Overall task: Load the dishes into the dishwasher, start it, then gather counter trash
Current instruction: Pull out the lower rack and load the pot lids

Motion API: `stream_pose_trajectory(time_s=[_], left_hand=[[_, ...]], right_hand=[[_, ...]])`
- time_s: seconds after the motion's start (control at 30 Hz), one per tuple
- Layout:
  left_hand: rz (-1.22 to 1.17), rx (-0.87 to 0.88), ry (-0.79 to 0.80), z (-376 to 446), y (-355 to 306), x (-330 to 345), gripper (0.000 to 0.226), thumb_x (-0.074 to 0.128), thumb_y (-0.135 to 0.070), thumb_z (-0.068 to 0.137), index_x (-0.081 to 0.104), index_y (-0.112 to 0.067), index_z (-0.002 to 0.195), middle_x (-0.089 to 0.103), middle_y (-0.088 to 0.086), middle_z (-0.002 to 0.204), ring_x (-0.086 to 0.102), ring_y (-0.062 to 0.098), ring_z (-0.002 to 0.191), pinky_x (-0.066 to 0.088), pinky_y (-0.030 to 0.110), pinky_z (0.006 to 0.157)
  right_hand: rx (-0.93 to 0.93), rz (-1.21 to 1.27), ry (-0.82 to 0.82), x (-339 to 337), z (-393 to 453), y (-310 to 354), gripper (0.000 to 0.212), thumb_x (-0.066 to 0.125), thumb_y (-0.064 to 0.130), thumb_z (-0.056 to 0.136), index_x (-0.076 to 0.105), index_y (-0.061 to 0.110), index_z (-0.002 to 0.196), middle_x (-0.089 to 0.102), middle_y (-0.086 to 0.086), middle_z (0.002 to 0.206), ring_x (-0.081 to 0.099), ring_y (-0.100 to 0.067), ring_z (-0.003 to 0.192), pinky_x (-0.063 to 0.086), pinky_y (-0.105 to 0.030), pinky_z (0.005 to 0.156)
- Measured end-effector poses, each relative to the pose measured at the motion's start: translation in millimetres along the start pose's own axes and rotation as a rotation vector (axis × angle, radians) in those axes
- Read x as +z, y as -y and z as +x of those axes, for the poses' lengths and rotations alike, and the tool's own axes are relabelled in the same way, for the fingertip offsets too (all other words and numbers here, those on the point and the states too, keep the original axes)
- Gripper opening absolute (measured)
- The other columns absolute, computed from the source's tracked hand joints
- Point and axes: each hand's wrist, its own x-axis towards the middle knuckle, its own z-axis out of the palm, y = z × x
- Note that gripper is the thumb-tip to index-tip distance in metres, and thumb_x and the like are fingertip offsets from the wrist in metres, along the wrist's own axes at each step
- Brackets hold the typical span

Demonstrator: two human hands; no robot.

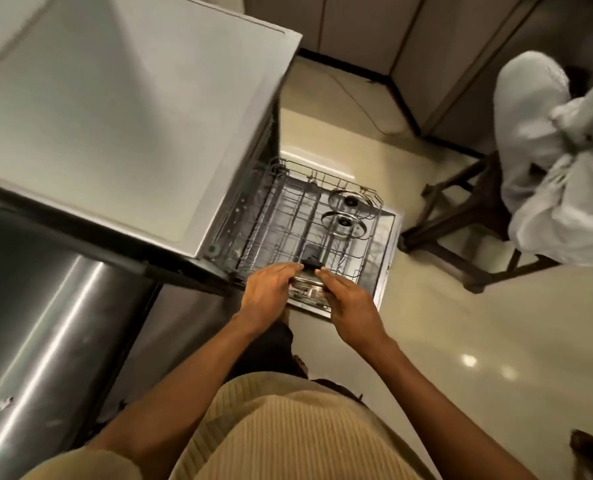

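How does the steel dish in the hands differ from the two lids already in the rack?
The steel dish sits at the near edge of the rack, with the left hand and right hand on either side of it; the two lids stand free at the far right. The lids show dark centre knobs; the dish shows none. All are shiny metal.

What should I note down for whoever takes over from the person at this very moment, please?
Left hand and right hand both hold a steel dish at the near edge of the pulled-out lower rack.
Two glass lids already stand in the rack's far right corner.
Dishwasher door is down.
Left: seat this dish, load the remaining dishes, start the machine, gather counter trash.
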Motion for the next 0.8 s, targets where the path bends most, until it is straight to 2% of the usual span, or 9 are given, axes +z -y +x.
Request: stream_pose_trajectory(time_s=[0.1,0.2,0.33,0.4,0.47,0.53,0.67,0.73,0.8], left_hand=[[-0.054,-0.037,0.114,33,13,13,0.051,0.063,0.015,0.075,0.072,-0.010,0.119,0.075,0.007,0.111,0.072,0.026,0.100,0.061,0.044,0.082],[-0.104,-0.054,0.210,63,20,27,0.044,0.065,0.013,0.081,0.073,-0.011,0.118,0.076,0.007,0.108,0.072,0.028,0.096,0.059,0.044,0.083],[-0.132,-0.082,0.410,105,26,49,0.038,0.062,0.003,0.090,0.070,-0.015,0.123,0.074,0.007,0.112,0.069,0.026,0.100,0.055,0.039,0.088],[-0.119,-0.111,0.523,124,27,60,0.041,0.060,0.002,0.092,0.068,-0.018,0.127,0.073,0.006,0.110,0.068,0.023,0.094,0.053,0.031,0.077],[-0.123,-0.131,0.625,145,29,75,0.045,0.059,0.003,0.092,0.065,-0.018,0.131,0.070,0.004,0.102,0.064,0.017,0.077,0.048,0.021,0.060],[-0.154,-0.134,0.707,161,31,89,0.047,0.061,0.004,0.090,0.062,-0.016,0.133,0.067,0.000,0.095,0.065,0.013,0.069,0.056,0.027,0.057],[-0.149,-0.100,0.739,193,43,130,0.044,0.060,0.005,0.092,0.063,-0.016,0.130,0.066,0.000,0.096,0.068,0.014,0.073,0.061,0.036,0.066],[-0.112,-0.118,0.723,208,45,148,0.044,0.058,0.004,0.094,0.062,-0.019,0.131,0.068,0.003,0.099,0.068,0.013,0.076,0.061,0.032,0.068],[-0.094,-0.152,0.713,222,49,171,0.043,0.056,0.003,0.096,0.063,-0.020,0.131,0.068,0.003,0.102,0.065,0.008,0.072,0.056,0.022,0.060]], right_hand=[[0.078,-0.017,-0.021,-1,23,-12,0.046,0.067,0.001,0.092,0.062,0.013,0.136,0.070,-0.009,0.124,0.070,-0.026,0.104,0.060,-0.038,0.087],[0.178,-0.032,-0.031,-2,45,-24,0.043,0.067,0.000,0.090,0.064,0.014,0.130,0.073,-0.007,0.109,0.071,-0.028,0.090,0.060,-0.044,0.076],[0.314,-0.008,-0.059,1,67,-49,0.045,0.067,-0.004,0.088,0.067,0.017,0.128,0.074,-0.005,0.106,0.071,-0.026,0.090,0.060,-0.043,0.078],[0.352,-0.021,-0.067,3,73,-61,0.045,0.067,-0.004,0.088,0.067,0.017,0.128,0.075,-0.004,0.105,0.071,-0.024,0.090,0.059,-0.037,0.079],[0.397,-0.031,-0.077,5,82,-80,0.044,0.065,-0.003,0.089,0.068,0.017,0.128,0.074,-0.006,0.106,0.070,-0.026,0.090,0.058,-0.034,0.077],[0.434,-0.024,-0.099,7,90,-98,0.044,0.065,-0.003,0.089,0.068,0.017,0.127,0.075,-0.007,0.106,0.071,-0.027,0.089,0.059,-0.036,0.076],[0.450,-0.019,-0.116,12,109,-145,0.042,0.065,-0.002,0.090,0.069,0.018,0.127,0.075,-0.005,0.101,0.070,-0.024,0.085,0.058,-0.034,0.075],[0.456,-0.005,-0.109,15,119,-169,0.040,0.065,0.000,0.092,0.069,0.019,0.127,0.075,-0.006,0.100,0.069,-0.023,0.084,0.058,-0.033,0.077],[0.456,0.008,-0.100,20,131,-196,0.036,0.064,0.003,0.095,0.069,0.019,0.127,0.076,-0.006,0.099,0.070,-0.023,0.084,0.058,-0.033,0.078]])
